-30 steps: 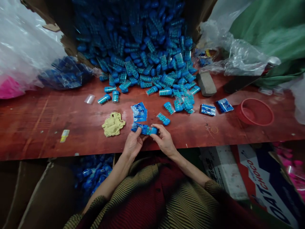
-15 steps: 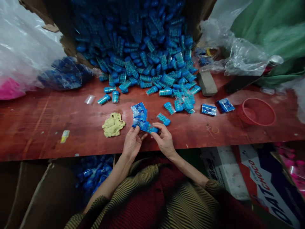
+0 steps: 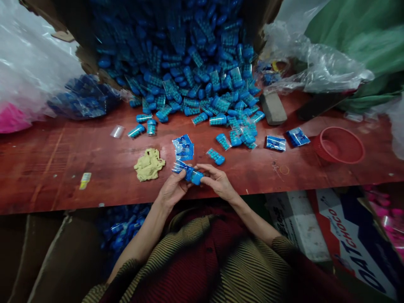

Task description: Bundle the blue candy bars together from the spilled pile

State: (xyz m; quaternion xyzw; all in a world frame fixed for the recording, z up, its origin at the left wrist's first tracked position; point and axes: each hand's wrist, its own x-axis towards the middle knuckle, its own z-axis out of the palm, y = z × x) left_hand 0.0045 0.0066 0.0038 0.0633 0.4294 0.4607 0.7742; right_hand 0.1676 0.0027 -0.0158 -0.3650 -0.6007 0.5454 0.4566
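Between my hands, just above the table's front edge, is a small blue-capped bottle of blue balls (image 3: 197,178), tilted with its cap to the right. My left hand (image 3: 173,188) pinches a shiny blue printed label (image 3: 179,166) that lies against the bottle's left end; whether it wraps around is hard to make out. The thumb and fingers of my right hand (image 3: 220,182) close on the capped end. Just beyond them, a few more blue labels (image 3: 184,147) lie fanned on the table. Another such bottle (image 3: 216,156) rests to the right of these.
A large heap of blue-capped bottles (image 3: 189,84) spills from a carton at the back. On the red table (image 3: 63,168) are a crumpled yellow cloth (image 3: 149,165), a grey block (image 3: 273,108), two blue packs (image 3: 275,143) and a red basket (image 3: 341,145). Plastic bags flank the heap.
The bottle has turned, its capped end swinging down and slightly left toward me. The label in my left hand has tilted with it. Both hands keep hold near the same spot.
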